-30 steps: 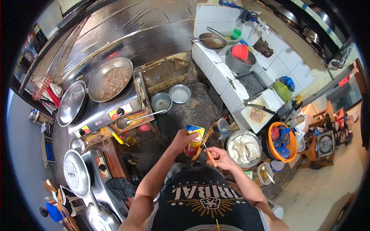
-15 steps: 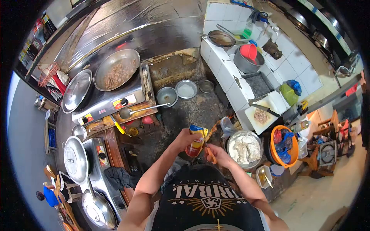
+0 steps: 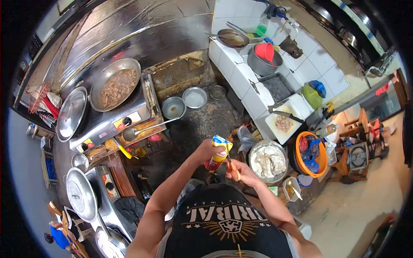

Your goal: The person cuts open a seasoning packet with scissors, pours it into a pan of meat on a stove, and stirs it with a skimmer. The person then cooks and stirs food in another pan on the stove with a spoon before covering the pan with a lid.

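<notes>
My left hand (image 3: 204, 151) is closed around a red, yellow and blue sachet pouch (image 3: 218, 155), held up in front of my chest. My right hand (image 3: 246, 173) grips scissors by their orange handles (image 3: 233, 170). The scissor blades point up along the pouch's right side, close to its upper corner. Whether they touch the pouch I cannot tell. Right of my right hand sits a metal bowl (image 3: 282, 180) with white floury contents.
At left, a pan of meat pieces (image 3: 118, 88) sits on a gas stove (image 3: 103, 131) beside a ladle (image 3: 130, 134). Metal basins (image 3: 174, 108) stand ahead on the floor. A tiled counter (image 3: 232, 71) holds pots and a cutting board (image 3: 292, 132) with a knife. An orange basket (image 3: 322, 172) is at right.
My view has swung so the surroundings sit further left. Both hands still hold the pouch and the scissors, with the scissor blades still beside the pouch's upper right.
</notes>
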`<action>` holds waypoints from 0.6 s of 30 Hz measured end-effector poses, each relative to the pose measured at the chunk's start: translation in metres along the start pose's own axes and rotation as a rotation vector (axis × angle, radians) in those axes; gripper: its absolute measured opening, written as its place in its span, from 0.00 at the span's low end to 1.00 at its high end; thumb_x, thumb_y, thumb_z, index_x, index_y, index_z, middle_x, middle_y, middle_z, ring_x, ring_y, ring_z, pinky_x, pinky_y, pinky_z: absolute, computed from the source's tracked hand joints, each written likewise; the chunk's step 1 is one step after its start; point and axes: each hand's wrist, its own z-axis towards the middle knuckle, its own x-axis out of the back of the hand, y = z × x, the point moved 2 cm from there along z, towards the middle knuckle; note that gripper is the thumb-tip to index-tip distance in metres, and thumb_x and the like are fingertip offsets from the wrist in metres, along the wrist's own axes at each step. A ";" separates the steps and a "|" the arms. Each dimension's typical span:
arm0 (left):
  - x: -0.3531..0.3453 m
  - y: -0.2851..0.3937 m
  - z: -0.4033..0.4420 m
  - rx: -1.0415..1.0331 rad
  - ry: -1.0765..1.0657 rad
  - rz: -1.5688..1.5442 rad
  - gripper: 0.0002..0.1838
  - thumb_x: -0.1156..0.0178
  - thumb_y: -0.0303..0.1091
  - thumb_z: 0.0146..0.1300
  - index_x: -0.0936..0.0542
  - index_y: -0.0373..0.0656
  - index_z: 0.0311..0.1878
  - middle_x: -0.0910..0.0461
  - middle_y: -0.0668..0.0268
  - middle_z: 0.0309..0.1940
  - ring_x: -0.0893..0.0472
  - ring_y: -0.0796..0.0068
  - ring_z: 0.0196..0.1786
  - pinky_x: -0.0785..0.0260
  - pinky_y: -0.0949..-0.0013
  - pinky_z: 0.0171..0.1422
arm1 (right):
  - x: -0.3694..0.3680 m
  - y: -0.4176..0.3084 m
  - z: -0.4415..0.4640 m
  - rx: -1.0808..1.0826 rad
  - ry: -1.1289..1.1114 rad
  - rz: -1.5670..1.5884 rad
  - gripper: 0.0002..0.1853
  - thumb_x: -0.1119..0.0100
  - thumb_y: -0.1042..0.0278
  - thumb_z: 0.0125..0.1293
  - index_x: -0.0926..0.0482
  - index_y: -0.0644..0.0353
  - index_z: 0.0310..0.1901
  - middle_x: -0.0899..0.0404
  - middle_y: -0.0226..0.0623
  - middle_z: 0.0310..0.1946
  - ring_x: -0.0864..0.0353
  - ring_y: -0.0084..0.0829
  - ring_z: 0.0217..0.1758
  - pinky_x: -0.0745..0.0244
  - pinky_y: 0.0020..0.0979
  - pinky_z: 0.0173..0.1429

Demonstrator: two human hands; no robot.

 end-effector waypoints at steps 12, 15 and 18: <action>-0.042 0.009 0.060 -0.128 -0.215 0.223 0.16 0.34 0.41 0.60 0.14 0.35 0.39 0.12 0.67 0.33 0.16 0.78 0.36 0.24 0.65 0.44 | 0.031 0.001 -0.024 0.092 0.209 0.121 0.33 0.31 0.37 0.62 0.23 0.58 0.55 0.24 0.26 0.33 0.26 0.20 0.35 0.31 0.24 0.39; -0.060 0.016 0.068 -0.063 -0.203 0.202 0.17 0.33 0.42 0.60 0.14 0.35 0.39 0.13 0.66 0.33 0.17 0.77 0.35 0.25 0.64 0.44 | 0.043 -0.001 -0.038 0.012 0.272 0.156 0.28 0.34 0.39 0.65 0.24 0.57 0.50 0.22 0.27 0.36 0.26 0.19 0.36 0.32 0.22 0.38; -0.082 0.019 0.074 -0.107 -0.240 0.258 0.15 0.33 0.41 0.59 0.13 0.36 0.37 0.13 0.65 0.32 0.16 0.77 0.34 0.25 0.66 0.42 | 0.058 0.011 -0.043 0.126 0.247 0.172 0.25 0.33 0.45 0.67 0.22 0.58 0.53 0.23 0.26 0.31 0.24 0.19 0.31 0.33 0.22 0.35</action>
